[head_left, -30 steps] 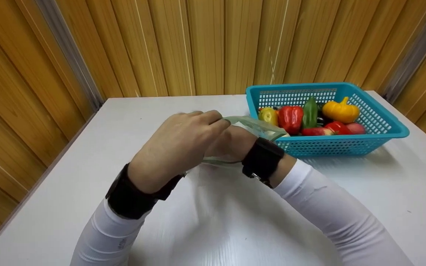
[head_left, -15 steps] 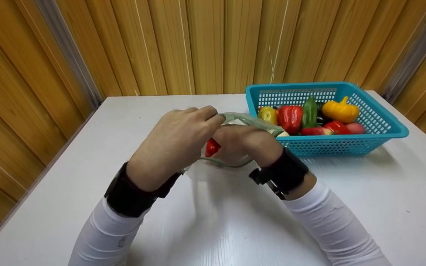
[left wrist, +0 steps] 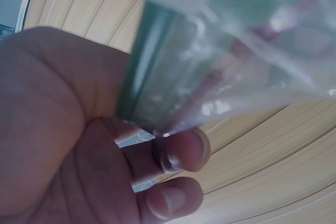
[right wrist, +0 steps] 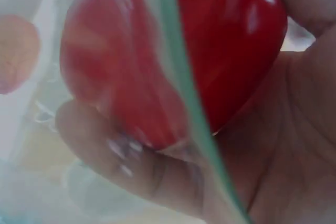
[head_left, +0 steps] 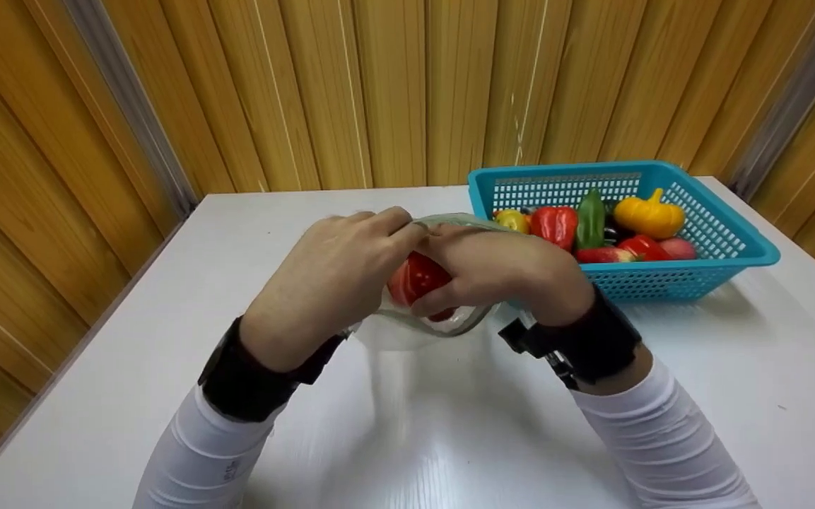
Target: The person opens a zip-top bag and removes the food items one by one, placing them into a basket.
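My left hand (head_left: pixel 333 272) pinches the rim of a clear plastic bag with a green-edged mouth (left wrist: pixel 147 61), holding it above the table. At that mouth, my right hand (head_left: pixel 509 268) grips a glossy red bell pepper (head_left: pixel 418 278) from above. Seen from the right wrist, the bag's green rim (right wrist: pixel 184 66) crosses in front of the pepper (right wrist: pixel 236 40), so one part lies behind the plastic and the other part shows bare. The right fingers (right wrist: pixel 115 150) curl under it. Left fingertips (left wrist: pixel 184 148) show below the bag's edge in the left wrist view.
A teal plastic basket (head_left: pixel 661 281) stands at the back right of the white table (head_left: pixel 294 452). In it lie a red pepper (head_left: pixel 554 225), a green pepper (head_left: pixel 590 219), a yellow pumpkin (head_left: pixel 649 214) and several other vegetables. A wood-panelled wall (head_left: pixel 393 99) rises behind.
My right hand, deep in the bag before, has drawn back to the right and toward its mouth, bringing the red bell pepper into view. The left hand has stayed on the rim.
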`<state>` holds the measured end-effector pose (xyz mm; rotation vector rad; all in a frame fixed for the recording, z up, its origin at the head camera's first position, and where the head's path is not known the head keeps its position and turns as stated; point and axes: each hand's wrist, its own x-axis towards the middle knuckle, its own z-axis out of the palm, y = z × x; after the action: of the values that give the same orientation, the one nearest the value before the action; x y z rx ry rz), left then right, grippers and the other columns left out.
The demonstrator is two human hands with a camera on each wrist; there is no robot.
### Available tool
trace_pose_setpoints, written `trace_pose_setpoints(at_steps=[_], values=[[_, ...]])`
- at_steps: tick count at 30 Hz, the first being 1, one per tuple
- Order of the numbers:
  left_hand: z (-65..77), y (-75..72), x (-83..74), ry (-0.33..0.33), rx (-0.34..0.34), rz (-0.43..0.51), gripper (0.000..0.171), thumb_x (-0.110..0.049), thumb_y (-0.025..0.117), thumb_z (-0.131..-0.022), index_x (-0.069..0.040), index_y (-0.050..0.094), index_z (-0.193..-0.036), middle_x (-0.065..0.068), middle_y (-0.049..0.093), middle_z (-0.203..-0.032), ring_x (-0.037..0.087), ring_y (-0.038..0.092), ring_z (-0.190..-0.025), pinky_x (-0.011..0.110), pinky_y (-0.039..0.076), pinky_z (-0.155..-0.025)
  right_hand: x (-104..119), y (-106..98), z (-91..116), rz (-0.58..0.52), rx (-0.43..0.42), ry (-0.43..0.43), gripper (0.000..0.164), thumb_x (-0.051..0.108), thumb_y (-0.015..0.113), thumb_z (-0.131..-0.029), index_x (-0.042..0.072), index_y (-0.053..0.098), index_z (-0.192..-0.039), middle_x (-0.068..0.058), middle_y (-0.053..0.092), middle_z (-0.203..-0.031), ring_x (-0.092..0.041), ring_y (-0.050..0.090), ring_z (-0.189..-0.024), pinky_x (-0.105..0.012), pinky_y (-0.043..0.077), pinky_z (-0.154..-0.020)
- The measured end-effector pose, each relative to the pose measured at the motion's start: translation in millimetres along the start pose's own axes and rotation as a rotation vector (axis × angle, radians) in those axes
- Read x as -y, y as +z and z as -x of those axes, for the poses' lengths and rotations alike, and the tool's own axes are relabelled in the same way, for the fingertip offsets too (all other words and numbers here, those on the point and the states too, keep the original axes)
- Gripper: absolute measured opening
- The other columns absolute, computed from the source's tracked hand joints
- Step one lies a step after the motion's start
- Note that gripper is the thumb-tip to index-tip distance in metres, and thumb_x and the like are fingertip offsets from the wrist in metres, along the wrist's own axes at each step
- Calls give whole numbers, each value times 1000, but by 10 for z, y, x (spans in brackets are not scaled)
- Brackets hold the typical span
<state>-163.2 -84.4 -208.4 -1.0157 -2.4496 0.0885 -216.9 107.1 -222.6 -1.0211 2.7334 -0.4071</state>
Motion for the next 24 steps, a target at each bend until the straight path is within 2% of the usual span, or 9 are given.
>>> trace_pose_setpoints(at_steps=[4, 9, 11, 18, 24], values=[[-1, 4, 1, -2, -1, -6, 33, 7, 68, -83, -8, 66, -111, 5, 67, -103, 24, 66, -80, 37, 57, -65, 38, -70, 155, 32, -15, -62, 72, 50, 72, -87, 22, 44, -147, 2, 53, -132, -19, 53, -117, -37, 53, -93], [6, 0, 6, -18, -18, -3, 30, 8, 69, -83, -9, 65, -107, 3, 66, -99, 24, 65, -76, 37, 57, -63, 90, -165, 300, 27, 4, -26, 68, 52, 73, -84, 24, 47, -141, 2, 53, -130, -20, 51, -118, -39, 57, -87], [9, -2, 13, -29, -12, -2, 30, 10, 67, -82, -9, 65, -105, 3, 66, -98, 23, 65, -75, 36, 56, -61, 101, -197, 345, 15, -4, -36, 67, 51, 74, -84, 27, 48, -140, 3, 52, -130, -20, 51, -118, -39, 57, -86], [-21, 15, 12, -35, 43, -1, 31, 8, 68, -83, -8, 65, -110, 7, 68, -104, 23, 66, -78, 35, 58, -63, 82, -257, 530, 36, -79, -171, 66, 42, 82, -80, 25, 52, -137, 4, 55, -132, -19, 53, -118, -41, 56, -88], [-29, 58, 0, -39, 48, -14, 34, 10, 65, -81, -8, 64, -109, 5, 66, -100, 24, 64, -74, 36, 56, -60, -26, -305, 666, 38, -184, -269, 65, 46, 81, -80, 29, 54, -137, 5, 55, -134, -17, 53, -120, -38, 57, -87]])
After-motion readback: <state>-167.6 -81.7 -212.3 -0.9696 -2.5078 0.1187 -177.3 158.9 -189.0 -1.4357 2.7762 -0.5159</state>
